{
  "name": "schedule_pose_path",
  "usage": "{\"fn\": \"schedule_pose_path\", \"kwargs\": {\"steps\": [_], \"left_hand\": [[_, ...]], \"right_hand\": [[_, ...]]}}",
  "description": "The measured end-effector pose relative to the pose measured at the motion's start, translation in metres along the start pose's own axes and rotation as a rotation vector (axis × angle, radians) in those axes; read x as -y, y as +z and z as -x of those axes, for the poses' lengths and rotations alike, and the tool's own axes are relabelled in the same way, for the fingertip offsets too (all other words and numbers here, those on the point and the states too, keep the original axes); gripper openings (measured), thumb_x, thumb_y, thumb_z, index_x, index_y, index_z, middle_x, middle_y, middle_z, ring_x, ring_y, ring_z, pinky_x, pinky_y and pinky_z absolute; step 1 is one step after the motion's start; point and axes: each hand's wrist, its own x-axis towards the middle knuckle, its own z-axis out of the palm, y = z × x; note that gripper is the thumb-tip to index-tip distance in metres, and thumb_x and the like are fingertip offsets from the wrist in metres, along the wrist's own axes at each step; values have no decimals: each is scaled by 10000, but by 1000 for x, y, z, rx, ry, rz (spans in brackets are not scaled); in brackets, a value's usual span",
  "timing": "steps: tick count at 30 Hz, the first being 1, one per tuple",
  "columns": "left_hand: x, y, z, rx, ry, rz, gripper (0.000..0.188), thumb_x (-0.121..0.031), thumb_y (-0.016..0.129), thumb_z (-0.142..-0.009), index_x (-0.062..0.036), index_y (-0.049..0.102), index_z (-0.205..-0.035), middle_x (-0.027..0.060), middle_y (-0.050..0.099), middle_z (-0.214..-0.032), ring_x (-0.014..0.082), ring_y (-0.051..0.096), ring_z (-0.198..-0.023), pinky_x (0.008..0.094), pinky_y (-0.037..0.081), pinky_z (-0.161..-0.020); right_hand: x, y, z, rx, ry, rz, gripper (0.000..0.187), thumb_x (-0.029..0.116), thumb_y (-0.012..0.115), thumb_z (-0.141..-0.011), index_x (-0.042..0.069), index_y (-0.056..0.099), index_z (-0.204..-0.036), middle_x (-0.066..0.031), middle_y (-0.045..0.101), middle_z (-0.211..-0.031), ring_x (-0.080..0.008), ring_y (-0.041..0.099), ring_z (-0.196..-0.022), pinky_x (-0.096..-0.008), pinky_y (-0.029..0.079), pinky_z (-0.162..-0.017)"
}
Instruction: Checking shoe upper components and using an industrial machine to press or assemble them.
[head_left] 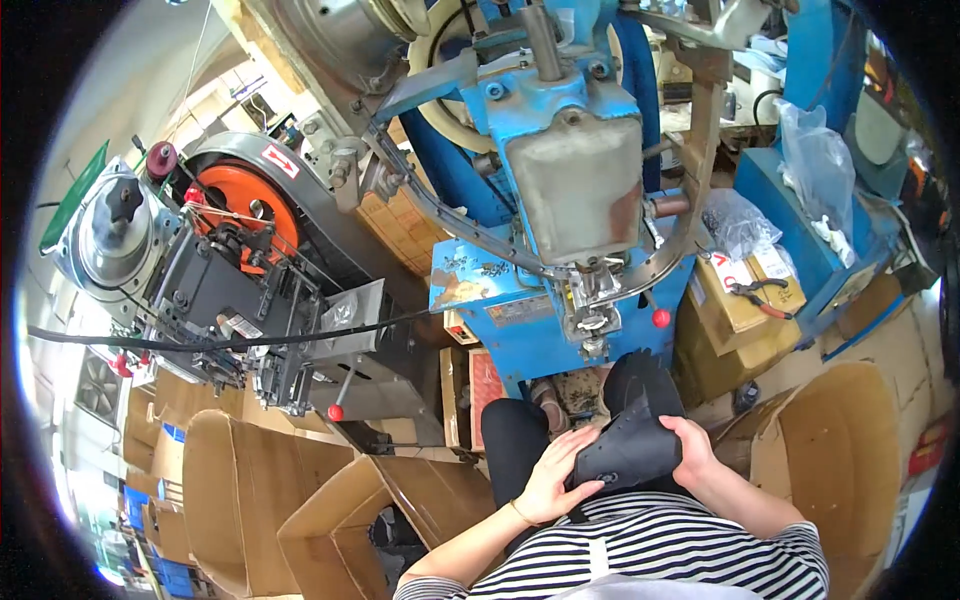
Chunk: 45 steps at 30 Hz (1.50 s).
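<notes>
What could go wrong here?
The dark piece might slip off the lap if the left hand and right hand loosened their hold.
The pliers lie near the edge of a cardboard box, so a bump could perhaps knock them down.

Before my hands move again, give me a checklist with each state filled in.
1. Left hand on the black piece: ok, at its left side.
2. Right hand on the piece: ok, at its right edge.
3. Both hands off the blue machine: ok, they are over the lap.
4. Hands off the red knob: ok.
5. Pliers set down: ok, on the carton.
6. Piece's underside: cannot tell, hidden.
</notes>
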Motion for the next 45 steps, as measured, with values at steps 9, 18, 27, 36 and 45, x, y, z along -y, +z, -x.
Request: {"fn": "schedule_pose_path", "kwargs": {"steps": [9,18,27,36,45], "left_hand": [[-9,13,-5,-220,-164,-6,474,-156,715,-809,-2,561,-1230,163,575,-1266,339,486,-1246,441,316,-1098],[-13,-5,-22,-250,-514,190,410,-222,738,-817,13,627,-1135,146,623,-1126,292,575,-1102,370,439,-970],[-2,5,-64,-443,-280,307,284,-103,727,-842,21,671,-1091,104,582,-1187,203,555,-1088,316,424,-963],[-3,-10,-75,-491,-265,109,187,-94,642,-900,51,620,-1014,107,598,-861,192,587,-790,275,465,-745],[3,-32,-118,-626,-370,230,191,-122,732,-859,38,665,-941,41,665,-845,102,589,-798,247,472,-757]], "right_hand": [[-12,-1,-8,9,24,-48,324,198,671,-834,-5,588,-1072,-112,654,-1002,-243,644,-901,-389,519,-815],[11,4,-9,355,105,217,310,180,626,-899,-39,622,-1118,-118,673,-1052,-201,649,-943,-347,522,-846],[30,16,-19,251,-15,-14,276,165,589,-861,-64,660,-998,-142,702,-934,-228,696,-817,-338,563,-758],[37,51,-13,213,-107,-135,262,174,549,-914,-39,666,-1010,-127,702,-949,-209,691,-836,-332,556,-766],[53,56,-38,300,-168,-85,284,182,519,-938,-41,622,-1082,-128,683,-1029,-208,684,-884,-346,556,-802]]}}
